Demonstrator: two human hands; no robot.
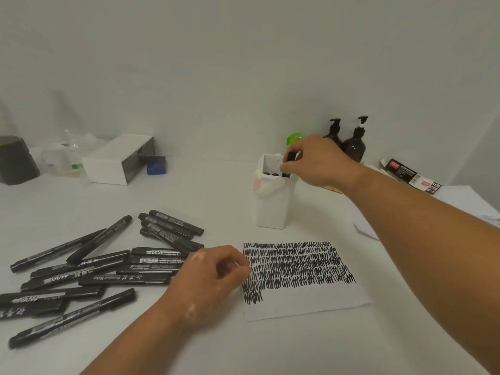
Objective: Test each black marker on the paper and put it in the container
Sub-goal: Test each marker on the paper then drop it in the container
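Right hand [316, 161] is over the mouth of the white container [273, 204]; its fingers [286, 167] are clamped on a black marker [290, 158], held roughly upright with its lower end inside the container's opening; two more dark marker caps [272, 174] show inside, beside it; container stands on the white bench [189, 196], just behind the paper [305, 304].

Left hand [213, 277] rests on the bench at the paper's left edge; fingers curled together, nothing visibly held; fingertips [243, 269] touch or overlap the paper edge.

Paper lies flat, upper part covered in rows of black scribbles [297, 263]; lower strip is bare.

Pile of loose markers [113, 269] lies left of the left hand, all capped, crossing each other at mixed angles; a smaller cluster [170, 228] lies just behind it, nearer the container.

Back of bench: white box [116, 161] with a blue block [156, 165] at its right end; dark grey cup [16, 161] at far left; clear glassware [70, 155] between them, blurred; two amber pump bottles [349, 139] behind the right hand; a green cap [295, 138] partly hidden by the hand; marker packaging [411, 175] and loose white sheets [465, 201] at right.
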